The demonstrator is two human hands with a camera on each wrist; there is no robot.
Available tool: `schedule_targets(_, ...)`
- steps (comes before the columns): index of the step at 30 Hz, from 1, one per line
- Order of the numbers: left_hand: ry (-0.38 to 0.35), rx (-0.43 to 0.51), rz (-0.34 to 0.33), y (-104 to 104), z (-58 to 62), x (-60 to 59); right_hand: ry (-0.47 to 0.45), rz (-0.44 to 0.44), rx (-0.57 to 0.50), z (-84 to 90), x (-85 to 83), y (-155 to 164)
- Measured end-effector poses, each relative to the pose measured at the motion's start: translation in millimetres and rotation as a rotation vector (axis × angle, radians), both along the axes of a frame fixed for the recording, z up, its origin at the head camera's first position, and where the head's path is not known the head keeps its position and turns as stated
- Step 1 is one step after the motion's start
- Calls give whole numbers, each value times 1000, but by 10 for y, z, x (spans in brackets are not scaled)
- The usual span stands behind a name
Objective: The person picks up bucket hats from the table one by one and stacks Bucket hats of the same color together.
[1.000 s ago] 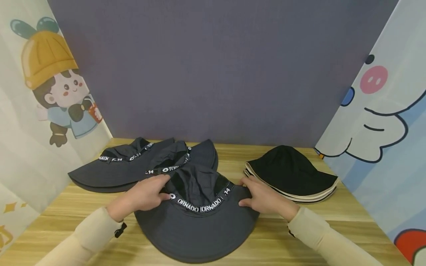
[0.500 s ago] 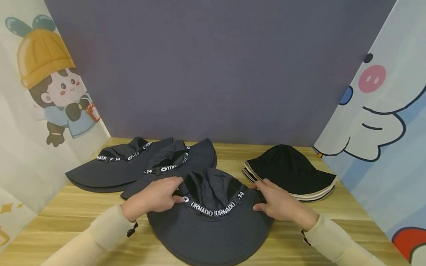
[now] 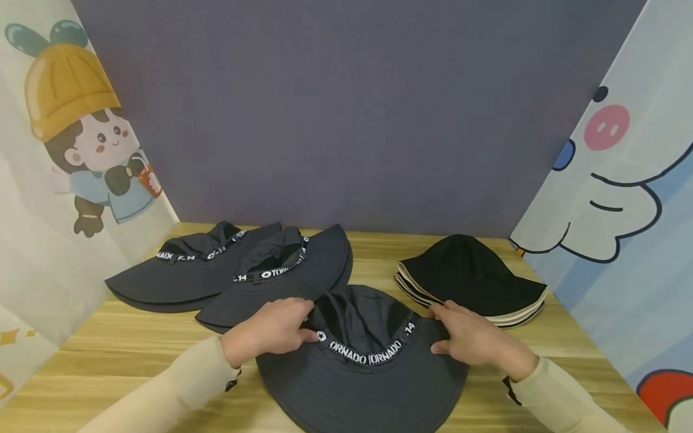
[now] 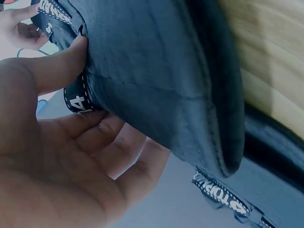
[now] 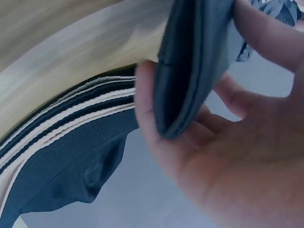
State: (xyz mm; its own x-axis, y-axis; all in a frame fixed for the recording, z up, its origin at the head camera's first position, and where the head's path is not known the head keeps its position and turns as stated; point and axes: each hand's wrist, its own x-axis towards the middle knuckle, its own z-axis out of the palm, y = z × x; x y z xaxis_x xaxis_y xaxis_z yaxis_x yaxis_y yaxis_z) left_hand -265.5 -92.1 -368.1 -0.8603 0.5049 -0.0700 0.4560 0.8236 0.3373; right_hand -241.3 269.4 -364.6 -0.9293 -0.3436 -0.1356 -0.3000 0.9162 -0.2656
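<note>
A dark grey wide-brimmed hat (image 3: pixel 357 379) with a black band lettered "TORNADO" lies in front of me on the wooden table (image 3: pixel 108 355). My left hand (image 3: pixel 276 331) pinches its brim at the left of the crown, thumb on top and fingers under the brim (image 4: pixel 156 90). My right hand (image 3: pixel 465 340) pinches the brim at the right of the crown, where the fabric edge (image 5: pixel 190 71) sits between thumb and fingers. Both arms wear cream sleeves.
Two more grey lettered hats (image 3: pixel 184 276) (image 3: pixel 281 276) overlap at the back left. A stack of black hats with cream edges (image 3: pixel 471 282) lies at the back right, close to my right hand. Cartoon panels wall the left and right sides, a purple panel the back.
Both hands have carried the near grey hat to the right, closer to the black stack. The other hats have not moved.
</note>
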Motion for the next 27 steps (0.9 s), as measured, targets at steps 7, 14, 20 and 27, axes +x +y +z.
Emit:
schedule_targets(7, 31, -38, 27, 54, -110, 8, -38, -17, 43, -82, 7, 12)
schedule_targets(14, 118, -99, 82, 98, -137, 73, -6, -21, 100, -132, -15, -25)
schedule_targets(20, 239, -135, 64, 111, -147, 135, -10, -28, 99, -139, -20, -8)
schedule_targets(27, 212, -138, 12, 121, -152, 149, -14, -48, 129, -146, -7, 27)
